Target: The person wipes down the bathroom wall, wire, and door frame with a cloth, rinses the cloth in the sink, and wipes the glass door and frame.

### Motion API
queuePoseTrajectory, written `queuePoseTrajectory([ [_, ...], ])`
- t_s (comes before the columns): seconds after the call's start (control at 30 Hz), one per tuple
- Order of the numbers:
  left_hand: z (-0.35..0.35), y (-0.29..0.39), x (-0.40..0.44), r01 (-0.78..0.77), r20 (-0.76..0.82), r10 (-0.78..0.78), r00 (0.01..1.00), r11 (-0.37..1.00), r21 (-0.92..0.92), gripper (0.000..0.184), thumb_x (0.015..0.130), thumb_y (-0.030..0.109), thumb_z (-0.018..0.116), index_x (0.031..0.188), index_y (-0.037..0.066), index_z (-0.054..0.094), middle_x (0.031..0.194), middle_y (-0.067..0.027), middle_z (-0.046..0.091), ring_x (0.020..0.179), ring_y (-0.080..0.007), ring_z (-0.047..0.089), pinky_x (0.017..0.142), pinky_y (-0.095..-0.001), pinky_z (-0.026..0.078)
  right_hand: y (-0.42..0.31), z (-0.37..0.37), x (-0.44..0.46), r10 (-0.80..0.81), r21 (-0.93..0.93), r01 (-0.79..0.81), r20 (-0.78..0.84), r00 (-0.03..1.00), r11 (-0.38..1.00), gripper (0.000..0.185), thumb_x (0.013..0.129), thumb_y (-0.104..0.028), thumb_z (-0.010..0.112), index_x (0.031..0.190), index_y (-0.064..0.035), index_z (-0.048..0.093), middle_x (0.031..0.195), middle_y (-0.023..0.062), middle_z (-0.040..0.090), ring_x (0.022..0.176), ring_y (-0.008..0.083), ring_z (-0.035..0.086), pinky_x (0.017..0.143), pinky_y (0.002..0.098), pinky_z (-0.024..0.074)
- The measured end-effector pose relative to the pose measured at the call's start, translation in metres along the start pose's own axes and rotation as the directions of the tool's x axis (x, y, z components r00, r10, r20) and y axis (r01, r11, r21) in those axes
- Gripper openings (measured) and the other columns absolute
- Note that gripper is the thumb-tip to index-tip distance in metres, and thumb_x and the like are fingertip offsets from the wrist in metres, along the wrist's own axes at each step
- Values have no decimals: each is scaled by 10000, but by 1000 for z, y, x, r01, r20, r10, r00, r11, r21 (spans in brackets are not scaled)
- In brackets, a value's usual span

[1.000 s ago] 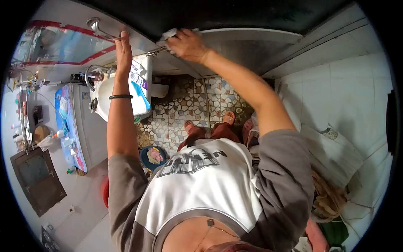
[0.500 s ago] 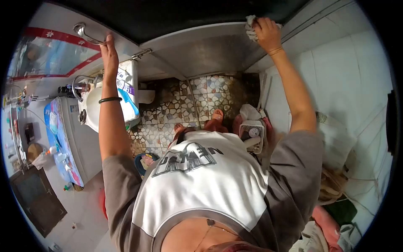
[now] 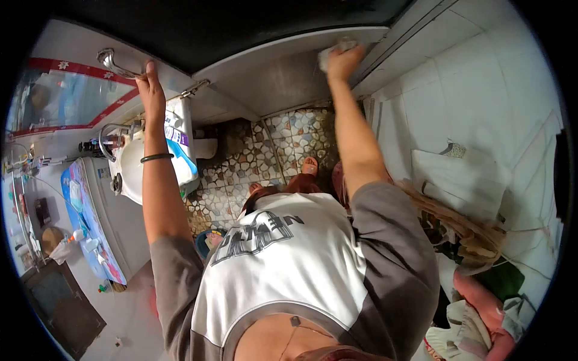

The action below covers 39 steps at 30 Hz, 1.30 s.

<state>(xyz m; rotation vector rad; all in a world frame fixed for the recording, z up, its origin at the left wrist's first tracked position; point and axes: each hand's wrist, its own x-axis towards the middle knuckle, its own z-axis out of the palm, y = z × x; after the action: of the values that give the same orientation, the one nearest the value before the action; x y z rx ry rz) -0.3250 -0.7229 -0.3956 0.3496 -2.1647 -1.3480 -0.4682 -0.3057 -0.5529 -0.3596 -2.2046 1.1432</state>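
Observation:
My left hand (image 3: 151, 90) is closed around the free end of a curved metal door handle (image 3: 114, 65) at the upper left. Its thumb lies along the grey door (image 3: 174, 71). My right hand (image 3: 345, 63) grips a crumpled pale cloth (image 3: 330, 58), partly hidden by the fingers and blurred. It presses the cloth against the grey metal panel (image 3: 271, 72) of the door, below the dark glass pane (image 3: 241, 30). A metal bolt (image 3: 195, 88) sits on the door between my two hands.
A white washbasin (image 3: 133, 159) with a tap (image 3: 107, 129) stands left, beside a red-framed mirror (image 3: 78, 96). A washing machine (image 3: 123, 210) is further left. Pebble-patterned tiles (image 3: 241, 159) cover the floor. Brown bags (image 3: 475, 234) and clothes (image 3: 481, 313) lie at the right.
My right hand has moved left and slightly down with the cloth, from the panel's upper right corner onto its face. My left hand stays at the handle.

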Motion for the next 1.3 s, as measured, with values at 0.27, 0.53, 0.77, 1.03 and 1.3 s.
queuePoseTrajectory([
  [0.27,3,0,-10,-46,-35,44,998,998,-52,493,1023,425,546,1138,-54,524,1128,-114,577,1054,-190,506,997,-317,375,-75,93,-168,179,442,-467,551,815,766,448,873,-117,662,1207,127,491,1170,291,581,1094,404,592,935,466,457],
  [0.53,0,-8,-49,-209,-83,210,974,978,18,601,974,385,634,1291,-92,453,1214,-185,625,1118,-255,576,1005,-357,407,-106,0,-208,81,108,-858,982,170,502,299,913,-233,675,1103,-2,675,971,92,693,792,156,642,675,314,515],
  [0.77,-61,40,-155,-279,291,265,919,960,6,654,881,437,737,1292,-12,497,1247,-208,595,1140,-296,584,948,-369,456,-107,-147,-310,175,-159,-950,978,-114,268,265,923,-238,631,1044,-8,682,977,122,729,849,225,730,775,371,603],
  [1.03,-218,-84,-244,288,526,-178,832,948,-133,581,986,445,595,1371,22,490,1191,-88,637,1051,-171,593,862,-305,484,-250,-148,-424,2,-47,-993,999,-47,110,311,965,-186,586,1238,-37,604,1138,125,681,1028,264,681,909,401,560],
  [1.3,-288,-130,-294,652,466,-480,743,363,-665,476,978,216,572,1415,55,475,1282,-73,573,1117,-157,597,876,-255,498,-337,-42,-487,-288,137,-878,958,-1,459,541,855,145,463,1368,-16,526,1278,120,576,1156,227,589,988,339,486],
])
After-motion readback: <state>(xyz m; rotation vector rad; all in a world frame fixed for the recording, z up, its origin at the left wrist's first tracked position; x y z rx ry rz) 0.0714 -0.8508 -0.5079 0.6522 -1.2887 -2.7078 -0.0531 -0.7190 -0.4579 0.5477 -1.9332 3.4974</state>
